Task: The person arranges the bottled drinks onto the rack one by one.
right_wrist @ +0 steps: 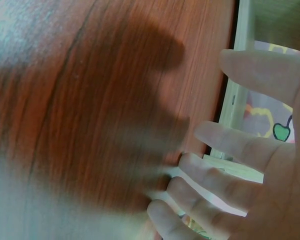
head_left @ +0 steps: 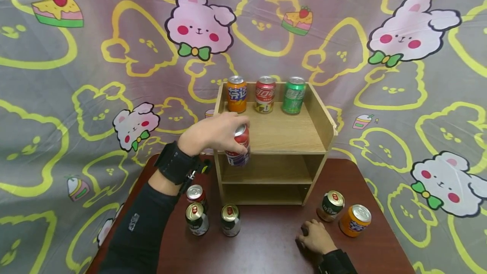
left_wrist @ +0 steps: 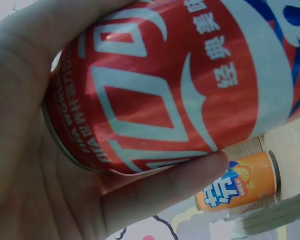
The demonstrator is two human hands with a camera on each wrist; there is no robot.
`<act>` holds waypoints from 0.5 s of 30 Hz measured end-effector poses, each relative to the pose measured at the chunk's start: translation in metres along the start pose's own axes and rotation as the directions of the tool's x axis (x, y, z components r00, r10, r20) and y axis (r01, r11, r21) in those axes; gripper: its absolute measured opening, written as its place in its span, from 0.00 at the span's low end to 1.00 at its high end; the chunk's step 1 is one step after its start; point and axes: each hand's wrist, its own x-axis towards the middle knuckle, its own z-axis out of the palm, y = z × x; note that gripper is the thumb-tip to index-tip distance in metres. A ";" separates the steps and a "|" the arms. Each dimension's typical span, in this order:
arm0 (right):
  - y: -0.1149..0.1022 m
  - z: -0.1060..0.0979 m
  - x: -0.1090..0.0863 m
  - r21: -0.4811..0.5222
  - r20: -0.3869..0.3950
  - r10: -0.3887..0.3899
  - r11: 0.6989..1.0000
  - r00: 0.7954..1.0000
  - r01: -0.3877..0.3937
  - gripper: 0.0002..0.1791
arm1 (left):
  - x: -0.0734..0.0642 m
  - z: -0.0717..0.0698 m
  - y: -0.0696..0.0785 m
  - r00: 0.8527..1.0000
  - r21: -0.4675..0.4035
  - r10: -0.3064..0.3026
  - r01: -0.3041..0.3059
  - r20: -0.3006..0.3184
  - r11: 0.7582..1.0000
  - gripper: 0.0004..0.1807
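My left hand (head_left: 213, 132) grips a red cola can (head_left: 242, 138) at the front left of the wooden shelf (head_left: 289, 136), about level with its upper board. Close up in the left wrist view, the thumb and fingers curl round the can's red side. Low at the right, my right hand (head_left: 316, 237) rests on the table with nothing in it. Its fingers (right_wrist: 235, 145) are spread and loosely bent in the right wrist view. Just beyond it stands a dark can with a gold top (head_left: 330, 207), and beside that an orange soda can (head_left: 354, 221).
On the shelf's upper board stand an orange can (head_left: 237, 96), a red can (head_left: 264, 96) and a green can (head_left: 294, 96). Left on the table (head_left: 262, 244) are another red can (head_left: 195, 194) and two dark gold-topped cans (head_left: 197, 221). A patterned curtain (head_left: 87, 96) hangs behind.
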 end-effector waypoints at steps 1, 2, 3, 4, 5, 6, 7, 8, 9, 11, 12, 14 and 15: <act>0.000 0.000 0.000 -0.001 -0.001 -0.002 1.000 1.000 0.002 0.20 | 0.002 -0.002 -0.001 1.000 0.001 -0.001 0.001 -0.003 1.000 0.31; -0.001 0.000 0.001 0.000 -0.001 -0.003 1.000 1.000 0.003 0.20 | 0.004 -0.003 -0.003 1.000 0.001 -0.007 0.007 -0.006 1.000 0.32; -0.001 -0.001 0.001 -0.003 -0.002 -0.003 1.000 1.000 0.003 0.20 | 0.006 -0.004 -0.004 1.000 0.003 -0.015 0.015 -0.008 1.000 0.32; -0.001 -0.001 0.001 -0.005 -0.003 -0.002 1.000 1.000 0.002 0.20 | 0.008 -0.005 -0.005 1.000 0.007 -0.021 0.021 -0.010 1.000 0.32; -0.001 -0.001 0.001 -0.005 -0.003 -0.002 1.000 1.000 0.002 0.20 | 0.010 -0.006 -0.007 0.999 0.012 -0.033 0.034 -0.013 0.999 0.32; -0.001 -0.001 0.001 -0.005 -0.003 -0.001 1.000 1.000 0.001 0.21 | 0.012 -0.006 -0.008 0.999 0.016 -0.048 0.048 -0.013 0.999 0.33; -0.001 -0.001 0.001 -0.007 0.001 0.002 1.000 1.000 -0.002 0.21 | 0.013 -0.006 -0.009 0.998 0.024 -0.061 0.062 -0.012 0.998 0.33; -0.002 -0.001 0.001 -0.009 0.005 0.006 1.000 1.000 -0.006 0.22 | 0.015 -0.006 -0.010 0.997 0.031 -0.074 0.075 -0.012 0.997 0.34; -0.002 -0.001 0.001 -0.012 0.008 0.010 1.000 1.000 -0.010 0.22 | 0.016 -0.006 -0.011 0.997 0.038 -0.081 0.081 -0.010 0.996 0.34; -0.002 0.000 0.001 -0.011 0.015 0.017 1.000 1.000 -0.017 0.23 | 0.019 -0.004 -0.012 0.996 0.054 -0.090 0.090 -0.012 0.994 0.35; -0.002 0.000 0.000 -0.014 0.017 0.022 1.000 1.000 -0.021 0.23 | 0.021 -0.004 -0.012 0.996 0.063 -0.093 0.093 -0.014 0.994 0.35; -0.003 0.000 0.000 -0.012 0.015 0.027 1.000 1.000 -0.027 0.23 | 0.024 -0.002 -0.012 0.995 0.085 -0.103 0.104 -0.019 0.991 0.36; -0.003 0.000 0.000 -0.011 0.011 0.028 1.000 1.000 -0.028 0.22 | 0.026 -0.002 -0.012 0.994 0.095 -0.112 0.113 -0.020 0.989 0.36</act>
